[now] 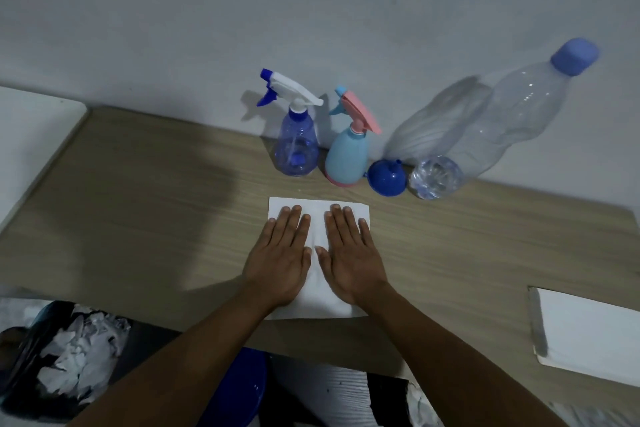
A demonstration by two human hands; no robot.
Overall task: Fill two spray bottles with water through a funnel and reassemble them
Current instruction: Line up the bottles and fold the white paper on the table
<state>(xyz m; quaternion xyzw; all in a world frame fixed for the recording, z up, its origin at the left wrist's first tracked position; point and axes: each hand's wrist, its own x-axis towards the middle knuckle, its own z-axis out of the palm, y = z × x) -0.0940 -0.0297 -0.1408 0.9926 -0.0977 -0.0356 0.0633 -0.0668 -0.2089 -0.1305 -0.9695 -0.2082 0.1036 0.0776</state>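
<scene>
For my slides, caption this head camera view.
Left hand and right hand lie flat on a white sheet; spray bottles, funnel and water bottle behind.

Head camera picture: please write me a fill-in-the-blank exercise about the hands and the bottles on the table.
1. The left hand and the right hand lie flat on a sheet whose colour is ____.
2. Between the water bottle and the pale blue spray bottle sits a dark blue ____.
3. Counting the see-through one, the spray bottles on the table number ____.
Missing words: white; funnel; two.
</scene>
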